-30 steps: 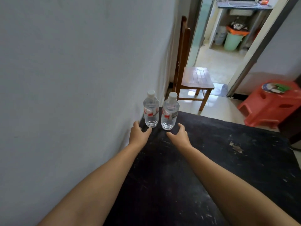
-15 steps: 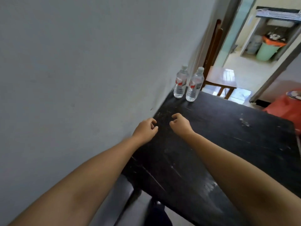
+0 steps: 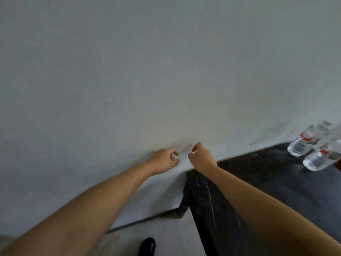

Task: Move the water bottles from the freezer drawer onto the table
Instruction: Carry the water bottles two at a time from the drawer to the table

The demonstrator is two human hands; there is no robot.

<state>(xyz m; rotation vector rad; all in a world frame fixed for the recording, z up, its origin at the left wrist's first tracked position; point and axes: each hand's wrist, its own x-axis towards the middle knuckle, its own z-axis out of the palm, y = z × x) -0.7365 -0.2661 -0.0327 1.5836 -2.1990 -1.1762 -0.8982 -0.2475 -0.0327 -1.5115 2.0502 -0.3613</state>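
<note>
DONE: two water bottles (image 3: pixel 302 143) on table (image 3: pixel 276 174), far right | LEFT: freezer drawer unseen, remainder unknown | GRIP: left hand (image 3: pixel 164 159), right hand (image 3: pixel 202 157) loosely curled, empty

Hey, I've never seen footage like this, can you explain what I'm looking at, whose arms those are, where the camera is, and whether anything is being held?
This is one picture from a wide-angle camera worn on a person's head, looking forward and down, so the two bare arms are the wearer's own. The left hand and right hand are stretched out in front of a pale wall, fingers loosely curled, holding nothing. At the right stands a black table against the wall. On its far end two clear water bottles with red labels stand side by side, apart from both hands. The picture is tilted and somewhat blurred. Below, a dark shape on the floor may be a shoe.
</note>
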